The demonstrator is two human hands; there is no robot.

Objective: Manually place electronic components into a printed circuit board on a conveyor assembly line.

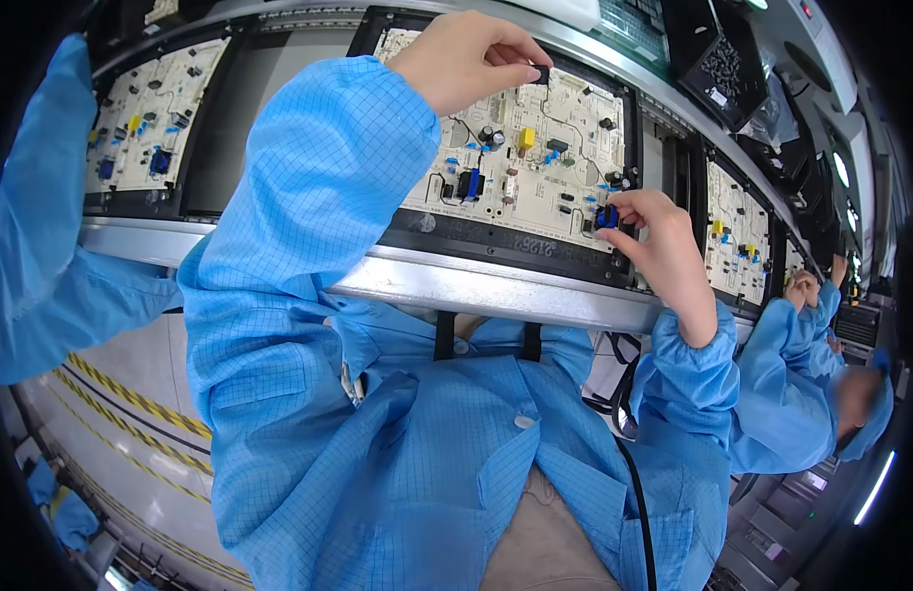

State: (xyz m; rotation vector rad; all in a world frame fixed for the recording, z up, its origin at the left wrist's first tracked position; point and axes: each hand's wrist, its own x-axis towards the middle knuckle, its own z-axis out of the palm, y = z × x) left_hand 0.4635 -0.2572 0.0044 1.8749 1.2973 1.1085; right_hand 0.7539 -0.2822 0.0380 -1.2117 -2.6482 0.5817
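A cream circuit board [540, 197] lies before me in a black carrier frame [446, 229], fitted with capacitors, a yellow block part [526, 138] and a blue-and-black transformer [470, 184]. My left hand [474, 61] reaches over its far edge, thumb and fingers pinching a small black component [542, 75]. Whether that part touches the board I cannot tell. At the board's near right corner, my right hand [653, 234] has its thumb and fingers closed around a blue-and-black component [606, 217], whose base is partly hidden.
Similar boards stand in carriers to the left [161, 123] and right [737, 236]. A metal rail [496, 291] runs along the near edge. Behind the line sits a black bin [720, 74] of small dark parts. Blue-sleeved co-workers [786, 384] are close on both sides.
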